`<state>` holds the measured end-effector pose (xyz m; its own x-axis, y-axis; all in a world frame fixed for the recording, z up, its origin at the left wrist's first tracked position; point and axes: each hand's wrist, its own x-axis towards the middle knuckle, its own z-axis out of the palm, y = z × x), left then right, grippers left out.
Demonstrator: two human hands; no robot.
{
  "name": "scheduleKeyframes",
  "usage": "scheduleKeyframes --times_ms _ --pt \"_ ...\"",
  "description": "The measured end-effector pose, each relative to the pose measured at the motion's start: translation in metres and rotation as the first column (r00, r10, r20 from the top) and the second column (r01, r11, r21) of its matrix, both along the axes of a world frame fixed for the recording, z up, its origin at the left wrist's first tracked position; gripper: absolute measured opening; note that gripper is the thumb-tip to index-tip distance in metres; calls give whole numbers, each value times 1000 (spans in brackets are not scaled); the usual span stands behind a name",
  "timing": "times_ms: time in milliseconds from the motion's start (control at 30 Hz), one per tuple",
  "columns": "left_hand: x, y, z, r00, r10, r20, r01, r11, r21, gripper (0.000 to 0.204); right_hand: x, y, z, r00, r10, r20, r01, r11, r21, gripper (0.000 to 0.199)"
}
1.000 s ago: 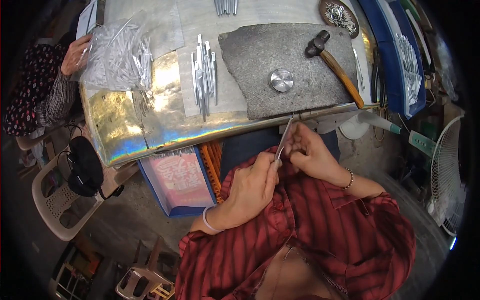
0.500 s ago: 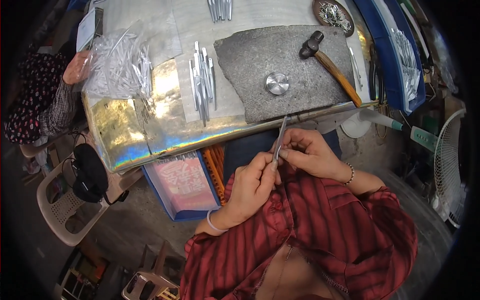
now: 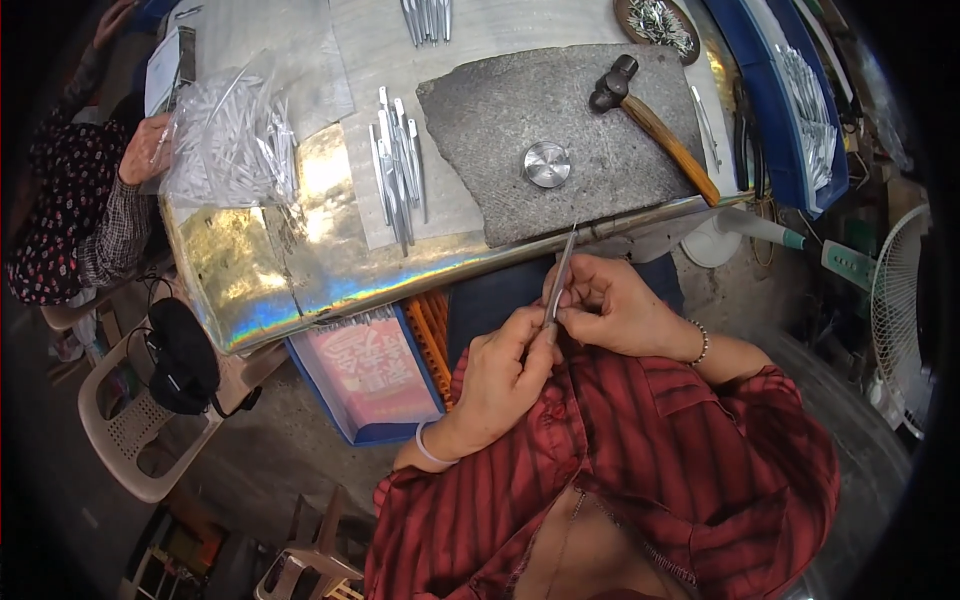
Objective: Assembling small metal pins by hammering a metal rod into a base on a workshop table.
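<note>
A slim, silvery metal strip (image 3: 564, 268), tapering toward its far end, is held in front of my chest by both hands. My left hand (image 3: 503, 368) pinches its lower part between thumb and fingers. Higher up, my right hand (image 3: 622, 312) has curled fingers and its thumb against the strip. Just beyond them, at the table's edge, lies a grey stone slab (image 3: 460, 110) bearing a round metal disc (image 3: 547, 164) and a wooden-handled hammer (image 3: 655, 130). Left of the slab, several similar silvery strips (image 3: 397, 165) rest on a pale sheet.
At left, a person's hand (image 3: 146, 148) touches a clear bag (image 3: 222, 135) of metal pieces. A bowl (image 3: 690, 52) of small bits sits at the far right, near a blue bin (image 3: 795, 185). An open blue drawer (image 3: 375, 436), a chair (image 3: 150, 490) and a fan (image 3: 897, 320) are around me.
My hands keep nearly the same hold on the strip, the right fingers shifting slightly. The view has moved a little, and another hand now shows at the far upper left.
</note>
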<state>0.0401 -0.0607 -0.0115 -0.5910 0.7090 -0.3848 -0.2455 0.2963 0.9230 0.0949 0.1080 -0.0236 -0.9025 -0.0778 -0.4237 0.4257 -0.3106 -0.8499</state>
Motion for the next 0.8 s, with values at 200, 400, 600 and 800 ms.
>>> scheduleKeyframes --times_ms 200,400,600,800 --pt "-2 0 3 1000 2 -26 -2 1000 -11 13 -1 5 4 997 10 78 -7 999 -38 16" --pt "-1 0 2 999 -7 -35 6 1000 -21 13 0 5 3 998 22 65 -19 998 -57 17" --pt "0 0 -3 996 -31 -83 29 999 -24 13 0 6 1 995 57 79 -52 997 -61 22" --pt "0 -2 -6 980 -92 -179 81 994 -69 12 -3 3 5 987 147 72 -157 973 168 24"
